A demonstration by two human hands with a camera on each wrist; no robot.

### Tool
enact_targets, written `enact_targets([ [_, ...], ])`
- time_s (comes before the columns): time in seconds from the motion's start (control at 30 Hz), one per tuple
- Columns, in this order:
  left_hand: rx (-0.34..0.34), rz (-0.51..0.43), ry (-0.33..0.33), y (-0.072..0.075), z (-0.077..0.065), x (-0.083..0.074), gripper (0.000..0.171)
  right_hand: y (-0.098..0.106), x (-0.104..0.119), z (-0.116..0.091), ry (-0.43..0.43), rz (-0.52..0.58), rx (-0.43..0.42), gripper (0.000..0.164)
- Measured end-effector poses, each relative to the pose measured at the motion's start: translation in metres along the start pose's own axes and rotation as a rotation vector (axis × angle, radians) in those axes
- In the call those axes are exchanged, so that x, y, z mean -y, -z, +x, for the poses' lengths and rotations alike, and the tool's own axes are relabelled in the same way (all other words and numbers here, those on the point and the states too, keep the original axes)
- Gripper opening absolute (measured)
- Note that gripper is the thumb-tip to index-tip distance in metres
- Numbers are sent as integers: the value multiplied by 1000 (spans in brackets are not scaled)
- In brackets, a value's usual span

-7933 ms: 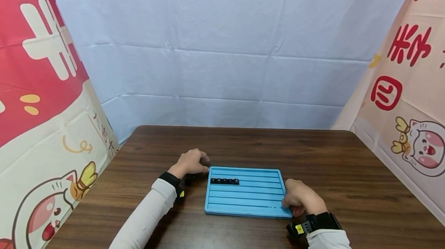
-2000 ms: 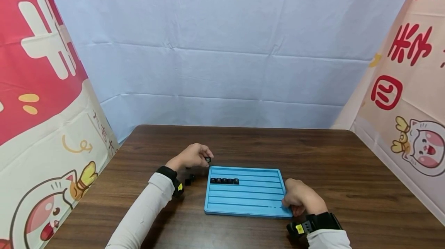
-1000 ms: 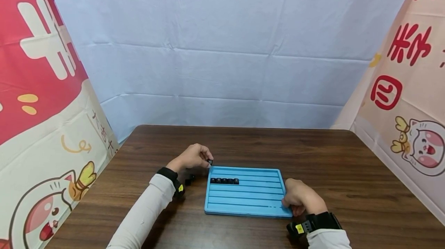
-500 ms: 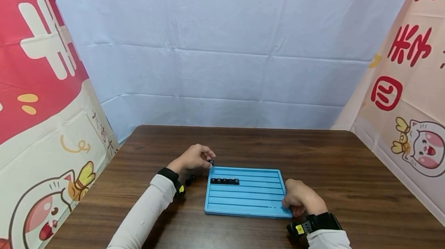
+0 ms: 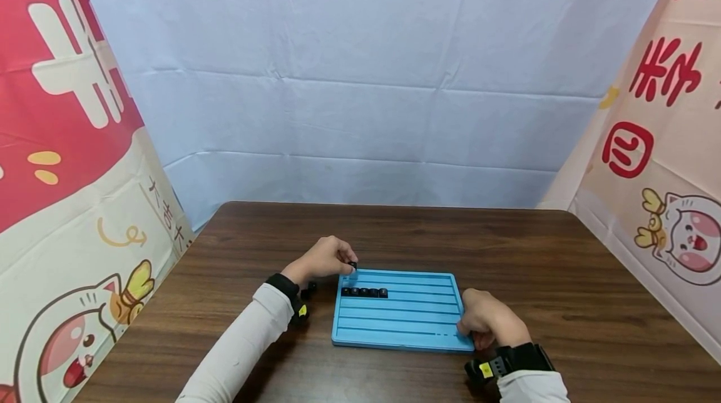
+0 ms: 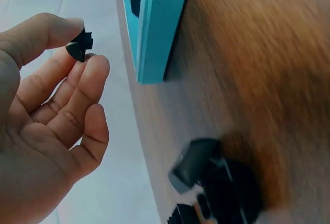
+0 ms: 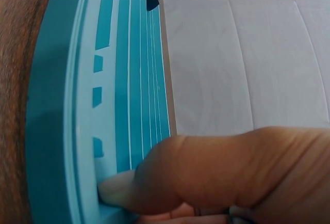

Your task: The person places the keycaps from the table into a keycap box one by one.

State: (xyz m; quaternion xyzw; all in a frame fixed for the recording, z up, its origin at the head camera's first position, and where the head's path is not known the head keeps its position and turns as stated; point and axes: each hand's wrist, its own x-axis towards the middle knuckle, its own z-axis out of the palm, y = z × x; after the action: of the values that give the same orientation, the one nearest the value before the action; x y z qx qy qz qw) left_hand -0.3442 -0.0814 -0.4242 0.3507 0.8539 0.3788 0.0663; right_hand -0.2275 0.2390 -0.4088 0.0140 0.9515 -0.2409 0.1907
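Observation:
A light blue ridged keycap tray (image 5: 417, 321) lies on the table, with a short row of black keycaps (image 5: 364, 293) in one of its upper channels at the left. Above the tray's far left corner, my left hand (image 5: 323, 259) pinches a single black keycap (image 6: 79, 45) between thumb and fingertips. Its stem side shows in the left wrist view. My right hand (image 5: 491, 318) grips the tray's near right corner, the thumb (image 7: 121, 189) pressing on the rim; its other fingers are mostly hidden.
Several loose black keycaps (image 6: 221, 177) lie on the wooden table (image 5: 428, 237) left of the tray, partly behind the left wrist in the head view. A pale cloth (image 5: 360, 77) hangs behind the table, with printed cloths at both sides.
My left hand was low beside the tray's left edge, then came up with a keycap. It has since moved right, over the tray's far left corner. My right hand and the tray have stayed put.

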Motion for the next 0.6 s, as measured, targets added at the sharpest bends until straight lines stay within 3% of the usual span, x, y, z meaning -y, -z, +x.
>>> enact_targets([
  [0.37,6,33,1,-8,5,-12,6,-1,0,-3,30,-5,-26,12],
  [0.6,15,26,24,-12,7,-21,13,-1,1,-4,35,-6,-31,12],
])
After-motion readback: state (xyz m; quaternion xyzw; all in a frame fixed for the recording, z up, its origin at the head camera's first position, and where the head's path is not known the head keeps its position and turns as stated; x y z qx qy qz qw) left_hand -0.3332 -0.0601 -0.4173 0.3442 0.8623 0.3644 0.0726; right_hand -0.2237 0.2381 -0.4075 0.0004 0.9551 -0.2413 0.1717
